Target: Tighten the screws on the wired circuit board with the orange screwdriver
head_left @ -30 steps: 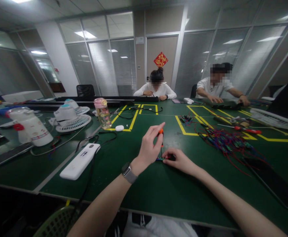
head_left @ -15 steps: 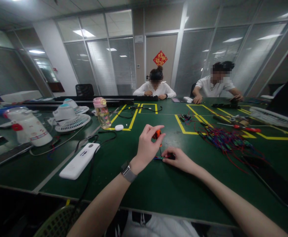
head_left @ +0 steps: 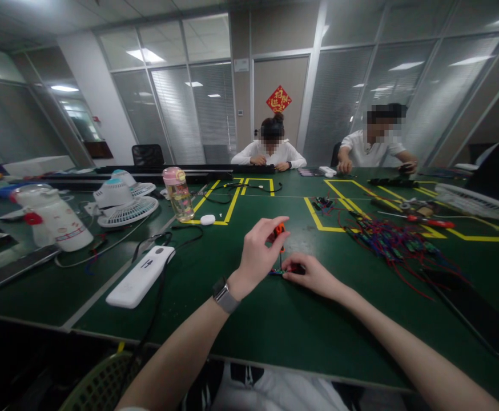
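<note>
My left hand [head_left: 260, 248] is curled round the orange and black handle of a screwdriver [head_left: 280, 230], which stands upright. Its thin shaft runs down to a small green circuit board [head_left: 277, 273] with wires, lying on the table. My right hand [head_left: 312, 275] pinches the board's right end with thumb and fingertips, close to the screwdriver's tip. Part of the handle is hidden behind my left fingers, and the screw, if any, is too small to make out.
Several wired boards [head_left: 386, 237] lie heaped at right, near a red-handled screwdriver [head_left: 431, 221] and a dark phone-like slab [head_left: 467, 311]. At left are a white power bank [head_left: 140, 278], pink-lidded bottle [head_left: 178, 197], white jug [head_left: 55, 220] and fans [head_left: 123, 208]. Two people sit opposite.
Both hands keep their hold and stay nearly in place. The whole view has shifted slightly. The hand of the person at the far left opposite has moved a little.
</note>
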### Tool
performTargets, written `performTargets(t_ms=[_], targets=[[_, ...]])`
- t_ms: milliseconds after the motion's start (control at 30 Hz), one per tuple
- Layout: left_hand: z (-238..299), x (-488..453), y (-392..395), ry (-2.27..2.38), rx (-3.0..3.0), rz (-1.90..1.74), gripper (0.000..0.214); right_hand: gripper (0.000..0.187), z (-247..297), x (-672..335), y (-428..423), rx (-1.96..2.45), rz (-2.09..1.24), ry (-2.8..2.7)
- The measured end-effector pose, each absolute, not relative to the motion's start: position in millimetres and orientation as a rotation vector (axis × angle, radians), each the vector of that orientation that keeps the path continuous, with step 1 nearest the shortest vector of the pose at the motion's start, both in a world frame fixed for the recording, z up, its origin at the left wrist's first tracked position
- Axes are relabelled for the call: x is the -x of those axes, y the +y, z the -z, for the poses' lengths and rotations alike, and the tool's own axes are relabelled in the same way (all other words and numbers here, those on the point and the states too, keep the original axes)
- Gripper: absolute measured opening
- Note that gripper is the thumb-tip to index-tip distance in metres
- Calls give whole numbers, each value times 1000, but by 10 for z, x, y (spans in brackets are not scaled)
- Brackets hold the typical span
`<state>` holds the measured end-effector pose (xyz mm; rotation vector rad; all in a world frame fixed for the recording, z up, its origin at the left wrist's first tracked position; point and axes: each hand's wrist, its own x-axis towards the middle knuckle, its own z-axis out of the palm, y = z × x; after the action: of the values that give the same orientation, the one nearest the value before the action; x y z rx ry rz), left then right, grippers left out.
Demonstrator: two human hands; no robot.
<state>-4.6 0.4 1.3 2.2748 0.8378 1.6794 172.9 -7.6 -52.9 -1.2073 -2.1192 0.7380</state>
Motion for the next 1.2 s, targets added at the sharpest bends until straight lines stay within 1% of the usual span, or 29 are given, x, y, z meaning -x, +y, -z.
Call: performTargets(t_ms=[200,467,567,700,767,933,1100,1200], targets=[[-10,20,-44,690,-2376,-1617,25,7,540,-1724,-65,1203,-725,-2114],[-17,18,-11,561,-2171,-1420,36,7,542,-1730,-63,1215,-701,-2127],[-34,2,-28,615,-2220,-1491,36,7,540,-1731,-66,1205,-710,-2124],[-33,-12,-55,836,-2239,-1747,23,7,554,-1731,-58,1220,-726,-2112],[-31,-5,-58,898,-2246,-1813,20,7,566,-1732,-49,1220,-728,-2112],[-37,17,-37,790,-2282,-1691,34,7,578,-1735,-36,1205,-704,-2126],[-38,34,-31,872,-2295,-1816,20,7,550,-1729,-54,1213,-721,-2121],[-52,44,-33,831,-2338,-1705,28,7,546,-1729,-56,1215,-713,-2127]])
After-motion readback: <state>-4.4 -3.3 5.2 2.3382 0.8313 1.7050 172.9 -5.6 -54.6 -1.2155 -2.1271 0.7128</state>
